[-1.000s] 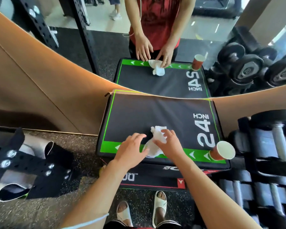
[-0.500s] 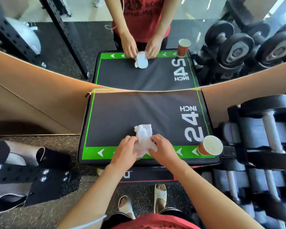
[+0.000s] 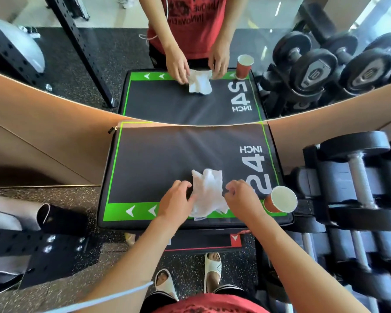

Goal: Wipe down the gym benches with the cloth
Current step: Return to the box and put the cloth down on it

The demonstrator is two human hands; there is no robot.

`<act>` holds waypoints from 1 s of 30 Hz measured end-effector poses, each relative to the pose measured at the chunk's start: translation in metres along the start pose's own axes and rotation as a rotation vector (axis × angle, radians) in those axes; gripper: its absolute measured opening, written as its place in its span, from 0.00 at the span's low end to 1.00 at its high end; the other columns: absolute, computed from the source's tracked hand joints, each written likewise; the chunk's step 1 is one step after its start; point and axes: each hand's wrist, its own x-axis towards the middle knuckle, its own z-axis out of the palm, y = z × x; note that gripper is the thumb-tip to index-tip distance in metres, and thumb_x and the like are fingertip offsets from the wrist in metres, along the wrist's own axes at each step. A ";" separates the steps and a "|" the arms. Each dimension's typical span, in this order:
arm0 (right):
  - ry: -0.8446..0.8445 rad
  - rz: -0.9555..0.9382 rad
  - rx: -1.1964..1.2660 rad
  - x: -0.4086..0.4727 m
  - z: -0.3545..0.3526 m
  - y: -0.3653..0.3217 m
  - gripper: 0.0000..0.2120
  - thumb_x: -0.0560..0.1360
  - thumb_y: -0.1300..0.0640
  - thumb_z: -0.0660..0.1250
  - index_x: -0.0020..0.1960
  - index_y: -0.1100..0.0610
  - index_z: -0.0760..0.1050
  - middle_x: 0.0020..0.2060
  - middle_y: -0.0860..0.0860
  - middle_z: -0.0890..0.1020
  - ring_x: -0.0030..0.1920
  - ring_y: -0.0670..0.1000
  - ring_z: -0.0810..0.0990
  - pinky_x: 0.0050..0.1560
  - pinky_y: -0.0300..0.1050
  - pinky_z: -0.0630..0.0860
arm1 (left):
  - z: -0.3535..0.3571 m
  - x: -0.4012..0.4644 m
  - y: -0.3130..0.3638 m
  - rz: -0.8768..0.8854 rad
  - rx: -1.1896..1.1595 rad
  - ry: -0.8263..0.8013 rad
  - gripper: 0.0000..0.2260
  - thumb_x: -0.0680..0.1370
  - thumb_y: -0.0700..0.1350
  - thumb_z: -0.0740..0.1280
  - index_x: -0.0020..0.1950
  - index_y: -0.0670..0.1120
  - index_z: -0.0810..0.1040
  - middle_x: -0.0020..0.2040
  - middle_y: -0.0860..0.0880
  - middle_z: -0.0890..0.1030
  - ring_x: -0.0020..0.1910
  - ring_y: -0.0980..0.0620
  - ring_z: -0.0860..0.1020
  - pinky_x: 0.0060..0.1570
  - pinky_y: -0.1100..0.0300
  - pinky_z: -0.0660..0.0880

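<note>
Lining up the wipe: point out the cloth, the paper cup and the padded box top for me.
cloth (image 3: 209, 193), head view, middle of the crumpled white fabric.
paper cup (image 3: 282, 199), head view, inside of its open mouth.
padded box top (image 3: 158, 159), head view, bare black surface left of the cloth.

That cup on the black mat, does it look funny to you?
Yes. The red paper cup stands at the near right corner of the black padded box top, close to the right hand working the crumpled white cloth. A nudge could topple it.
</note>
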 end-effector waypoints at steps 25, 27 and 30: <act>0.250 -0.100 0.029 0.030 0.016 -0.002 0.09 0.78 0.63 0.69 0.58 0.60 0.75 0.54 0.55 0.76 0.50 0.60 0.75 0.45 0.54 0.74 | 0.012 0.008 0.018 -0.191 0.184 0.186 0.11 0.81 0.42 0.69 0.58 0.46 0.68 0.57 0.43 0.76 0.54 0.36 0.80 0.41 0.46 0.75; 0.292 -0.270 -0.098 0.027 0.018 -0.002 0.15 0.76 0.63 0.73 0.61 0.60 0.78 0.58 0.56 0.78 0.53 0.62 0.76 0.48 0.57 0.77 | 0.012 0.004 0.020 0.028 0.240 0.232 0.20 0.73 0.37 0.75 0.61 0.47 0.73 0.58 0.44 0.76 0.55 0.37 0.78 0.42 0.45 0.78; 0.086 -0.416 -0.125 0.019 0.030 0.006 0.20 0.80 0.59 0.70 0.71 0.57 0.75 0.73 0.54 0.74 0.73 0.60 0.71 0.64 0.61 0.75 | 0.017 0.000 0.021 0.305 0.295 0.115 0.24 0.71 0.41 0.78 0.67 0.47 0.79 0.68 0.47 0.78 0.64 0.40 0.78 0.53 0.45 0.80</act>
